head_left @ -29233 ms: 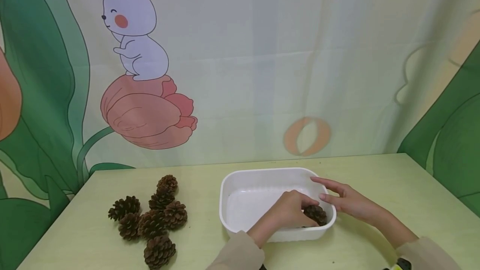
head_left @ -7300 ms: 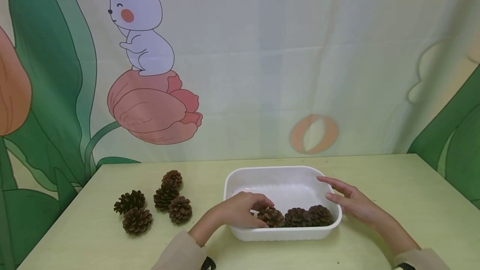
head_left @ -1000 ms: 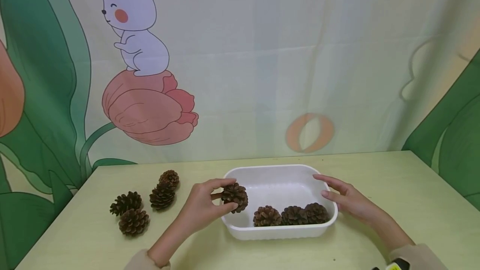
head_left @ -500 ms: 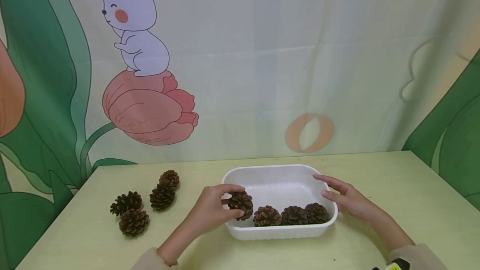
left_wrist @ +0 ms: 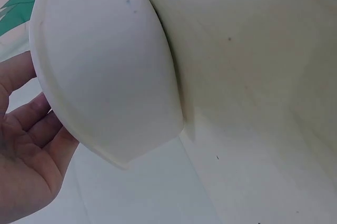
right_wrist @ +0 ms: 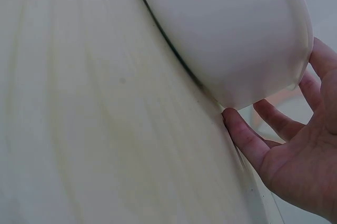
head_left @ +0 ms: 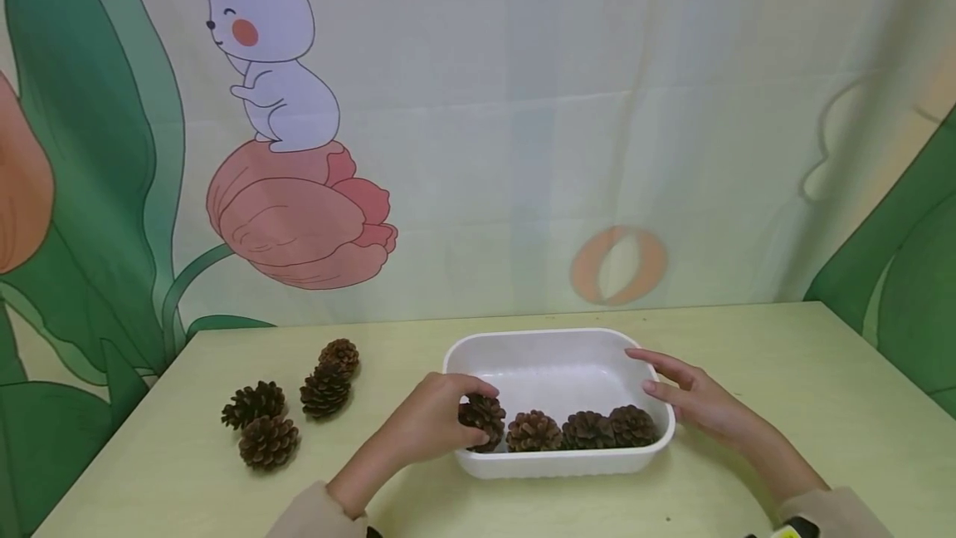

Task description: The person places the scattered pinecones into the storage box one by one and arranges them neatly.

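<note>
Held pine cone [head_left: 490, 412] in the tub's [head_left: 556, 465] corner

Head view: The left hand [head_left: 429, 422] pinches the pine cone with thumb and fingers, inside the near left corner of the white tub. Fingers cover part of it, so I can't tell which way it points. The tub's long side runs left to right. Three more cones [head_left: 587, 430] sit in a row along its near wall. The right hand [head_left: 695, 393] touches the right end, fingers loose.

Left wrist view: The tub wall hides the held cone.

Right wrist view: Spread fingers [right_wrist: 245, 134] touch the tub's outside.
</note>
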Demonstrator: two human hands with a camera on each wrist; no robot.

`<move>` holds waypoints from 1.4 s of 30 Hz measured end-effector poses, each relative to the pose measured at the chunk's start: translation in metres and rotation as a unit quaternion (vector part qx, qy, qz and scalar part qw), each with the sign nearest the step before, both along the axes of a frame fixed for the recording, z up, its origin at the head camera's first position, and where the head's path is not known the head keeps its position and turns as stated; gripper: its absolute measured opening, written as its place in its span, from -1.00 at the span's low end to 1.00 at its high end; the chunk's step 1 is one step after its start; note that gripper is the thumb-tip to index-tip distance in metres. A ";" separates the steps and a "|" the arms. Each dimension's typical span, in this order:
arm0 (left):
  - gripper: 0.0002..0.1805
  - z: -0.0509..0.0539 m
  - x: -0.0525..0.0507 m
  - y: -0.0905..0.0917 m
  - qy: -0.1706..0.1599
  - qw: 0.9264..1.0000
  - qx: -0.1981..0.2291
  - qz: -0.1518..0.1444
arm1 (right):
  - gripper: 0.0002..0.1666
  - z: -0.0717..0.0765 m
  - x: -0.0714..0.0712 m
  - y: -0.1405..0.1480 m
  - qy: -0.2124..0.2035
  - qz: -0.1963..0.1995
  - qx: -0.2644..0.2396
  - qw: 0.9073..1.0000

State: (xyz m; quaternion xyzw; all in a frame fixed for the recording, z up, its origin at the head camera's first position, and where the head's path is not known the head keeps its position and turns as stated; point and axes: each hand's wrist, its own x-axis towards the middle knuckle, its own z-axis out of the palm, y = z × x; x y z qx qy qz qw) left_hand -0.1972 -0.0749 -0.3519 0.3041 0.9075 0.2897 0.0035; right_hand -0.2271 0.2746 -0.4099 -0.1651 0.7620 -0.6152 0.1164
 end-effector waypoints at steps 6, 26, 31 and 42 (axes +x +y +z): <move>-0.57 0.001 -0.003 0.006 0.013 0.998 -0.059 -0.019 | -0.48 0.001 0.001 0.000 0.005 -0.005 0.005 1.000; -0.60 0.003 -0.008 0.008 -0.027 0.996 -0.064 -0.060 | -0.47 -0.003 -0.003 -0.001 0.002 -0.004 0.007 1.000; -0.58 0.002 -0.010 0.007 -0.056 0.995 -0.045 -0.070 | -0.46 -0.004 -0.003 0.000 0.001 -0.007 0.013 1.000; -0.56 0.011 -0.006 -0.006 -0.109 0.989 -0.005 -0.101 | -0.49 -0.002 -0.002 0.000 0.012 0.007 0.001 1.000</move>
